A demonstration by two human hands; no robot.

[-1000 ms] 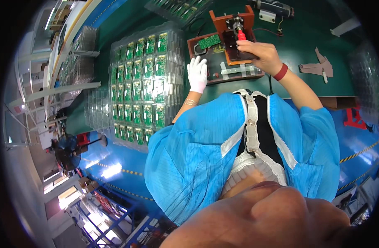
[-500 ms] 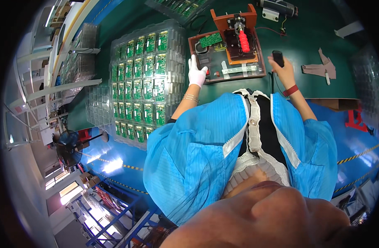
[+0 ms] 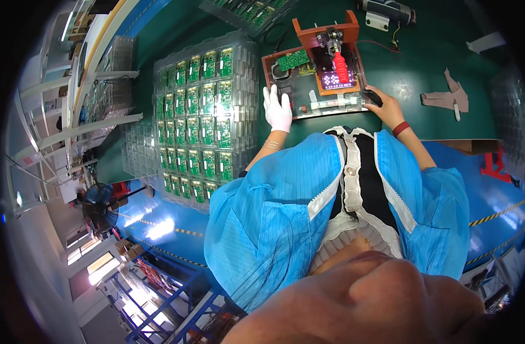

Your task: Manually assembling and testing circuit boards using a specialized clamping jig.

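Observation:
A reddish-brown test fixture box stands on the bench in front of me. Its toggle clamp has a red handle, and beneath it a display board glows with white and purplish segments. A green circuit board lies at the box's back left. My left hand, in a white glove, rests at the box's left front corner with fingers spread. At the right front corner, my bare right hand is closed around a small black handheld object whose exact kind I cannot make out.
Stacked clear plastic trays of green circuit boards stand left of the box, with another tray behind. A brownish cloth piece lies to the right. A cylindrical device sits at the back right.
The display under the clamp has lit up. My right hand has brought the black object leftward to the box's corner. My left hand has shifted slightly toward me, its fingers more spread.

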